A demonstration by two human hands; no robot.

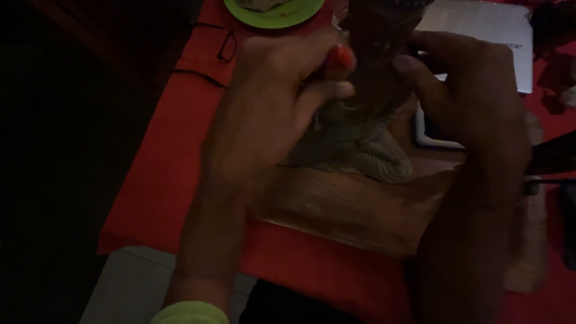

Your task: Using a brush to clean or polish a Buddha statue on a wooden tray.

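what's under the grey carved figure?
The grey carved figure sits on a brown wooden block, which lies on the red cloth. The left hand covers the figure's left base.

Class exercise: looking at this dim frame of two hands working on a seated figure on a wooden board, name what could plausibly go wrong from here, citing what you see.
1. The left hand holds an orange-handled tool close to its own fingers and the pale seated figure; a slip might nick either.
2. The right hand steadies the figure only near the top, so it could tip on the wooden board.
3. Dim light makes precise work harder.
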